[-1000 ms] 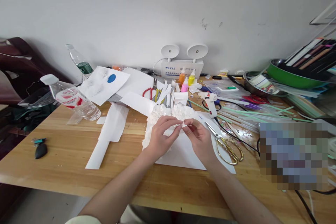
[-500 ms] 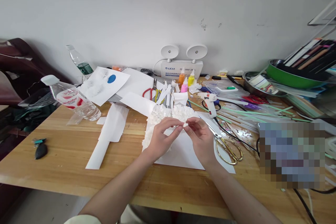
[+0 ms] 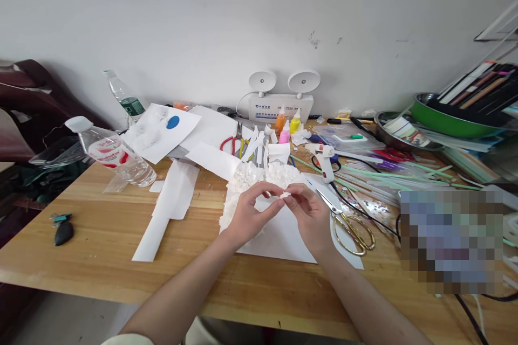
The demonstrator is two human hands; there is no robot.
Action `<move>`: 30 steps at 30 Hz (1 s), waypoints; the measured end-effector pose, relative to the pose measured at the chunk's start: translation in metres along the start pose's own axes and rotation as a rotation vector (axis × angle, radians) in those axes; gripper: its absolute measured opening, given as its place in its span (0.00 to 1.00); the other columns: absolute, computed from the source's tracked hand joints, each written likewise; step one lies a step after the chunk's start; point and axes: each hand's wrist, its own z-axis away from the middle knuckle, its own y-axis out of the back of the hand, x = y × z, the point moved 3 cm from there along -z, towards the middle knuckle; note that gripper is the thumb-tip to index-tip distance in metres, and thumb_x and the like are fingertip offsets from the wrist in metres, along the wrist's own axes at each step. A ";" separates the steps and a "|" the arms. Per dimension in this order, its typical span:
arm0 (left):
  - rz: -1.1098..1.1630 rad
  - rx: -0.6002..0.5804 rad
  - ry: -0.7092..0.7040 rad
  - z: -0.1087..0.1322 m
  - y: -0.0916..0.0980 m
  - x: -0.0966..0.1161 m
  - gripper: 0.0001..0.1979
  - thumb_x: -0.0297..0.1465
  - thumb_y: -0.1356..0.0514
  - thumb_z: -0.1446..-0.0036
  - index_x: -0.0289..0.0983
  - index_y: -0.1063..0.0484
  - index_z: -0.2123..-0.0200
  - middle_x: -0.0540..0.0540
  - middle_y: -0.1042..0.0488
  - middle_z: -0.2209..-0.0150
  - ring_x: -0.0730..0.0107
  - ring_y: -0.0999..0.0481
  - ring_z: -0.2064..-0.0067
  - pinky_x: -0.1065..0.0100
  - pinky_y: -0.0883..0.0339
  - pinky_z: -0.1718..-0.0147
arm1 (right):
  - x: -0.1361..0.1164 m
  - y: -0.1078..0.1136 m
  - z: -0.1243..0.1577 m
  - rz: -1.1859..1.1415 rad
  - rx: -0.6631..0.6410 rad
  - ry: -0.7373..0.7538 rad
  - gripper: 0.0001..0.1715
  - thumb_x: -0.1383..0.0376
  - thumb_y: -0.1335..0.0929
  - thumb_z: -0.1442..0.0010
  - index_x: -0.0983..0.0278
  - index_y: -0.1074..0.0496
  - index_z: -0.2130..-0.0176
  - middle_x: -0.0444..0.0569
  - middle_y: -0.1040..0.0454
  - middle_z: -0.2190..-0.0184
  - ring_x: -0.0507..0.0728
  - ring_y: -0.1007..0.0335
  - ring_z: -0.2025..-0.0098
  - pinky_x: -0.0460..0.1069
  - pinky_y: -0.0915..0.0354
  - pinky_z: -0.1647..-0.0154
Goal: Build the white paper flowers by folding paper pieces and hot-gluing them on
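Between the fingertips of my left hand (image 3: 253, 210) and my right hand (image 3: 309, 215) is a small white piece of paper (image 3: 285, 195). Both hands pinch it, thumbs and forefingers nearly meeting. Under them lies a white sheet (image 3: 279, 237), its upper and left parts covered with fluffy white paper bits (image 3: 246, 175). Gold-handled scissors (image 3: 352, 232) rest on the sheet's right side, close to my right hand. My left hand hides some of the paper bits.
White paper strips (image 3: 165, 205) and a water bottle (image 3: 117, 156) lie to the left. Behind the sheet are pliers (image 3: 232, 143), small paint bottles (image 3: 285, 132) and a white glue gun (image 3: 326, 161). Straws and a green bowl (image 3: 449, 118) crowd the right. A black cable crosses there.
My fingers have shifted slightly around the small paper piece, and more of it shows between the fingertips. The things on the table stay where they were.
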 end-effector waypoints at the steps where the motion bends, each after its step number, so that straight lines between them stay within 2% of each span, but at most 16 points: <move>1: 0.015 0.005 0.012 0.000 0.000 -0.001 0.08 0.31 0.41 0.49 0.37 0.31 0.64 0.46 0.29 0.65 0.70 0.32 0.63 0.66 0.37 0.63 | 0.002 0.000 0.000 -0.039 -0.004 -0.023 0.04 0.64 0.32 0.50 0.60 0.31 0.70 0.43 0.33 0.71 0.52 0.37 0.66 0.49 0.39 0.63; 7: 0.088 -0.005 0.008 -0.001 -0.002 -0.005 0.07 0.31 0.40 0.50 0.37 0.29 0.66 0.45 0.28 0.66 0.70 0.32 0.63 0.66 0.37 0.63 | 0.011 -0.003 -0.002 -0.305 -0.035 -0.179 0.08 0.60 0.29 0.55 0.59 0.30 0.71 0.43 0.31 0.72 0.53 0.35 0.66 0.51 0.37 0.63; 11: 0.134 -0.002 -0.006 -0.001 -0.001 -0.007 0.05 0.31 0.40 0.50 0.37 0.28 0.68 0.45 0.28 0.67 0.69 0.31 0.64 0.65 0.36 0.64 | 0.012 -0.005 -0.001 -0.348 -0.053 -0.220 0.09 0.59 0.30 0.54 0.58 0.30 0.70 0.44 0.30 0.71 0.54 0.34 0.66 0.53 0.37 0.62; 14: 0.116 0.010 -0.003 -0.001 0.000 -0.007 0.05 0.31 0.40 0.50 0.37 0.28 0.69 0.46 0.28 0.69 0.69 0.31 0.66 0.64 0.36 0.64 | 0.009 -0.003 0.001 -0.271 -0.001 -0.172 0.09 0.61 0.30 0.54 0.58 0.29 0.68 0.44 0.30 0.70 0.53 0.35 0.66 0.51 0.36 0.63; 21: 0.078 0.016 -0.013 0.000 0.002 -0.006 0.04 0.31 0.40 0.50 0.37 0.29 0.70 0.46 0.29 0.69 0.69 0.32 0.65 0.64 0.36 0.64 | -0.008 0.000 0.006 0.020 0.065 0.102 0.09 0.66 0.32 0.49 0.55 0.26 0.65 0.45 0.32 0.66 0.53 0.36 0.62 0.49 0.38 0.64; 30: 0.092 0.013 -0.051 0.000 0.002 -0.007 0.03 0.29 0.40 0.51 0.37 0.29 0.69 0.46 0.29 0.68 0.69 0.31 0.64 0.65 0.37 0.62 | -0.007 -0.001 0.008 0.074 0.032 0.111 0.12 0.67 0.34 0.46 0.53 0.26 0.63 0.45 0.30 0.64 0.54 0.35 0.60 0.49 0.37 0.62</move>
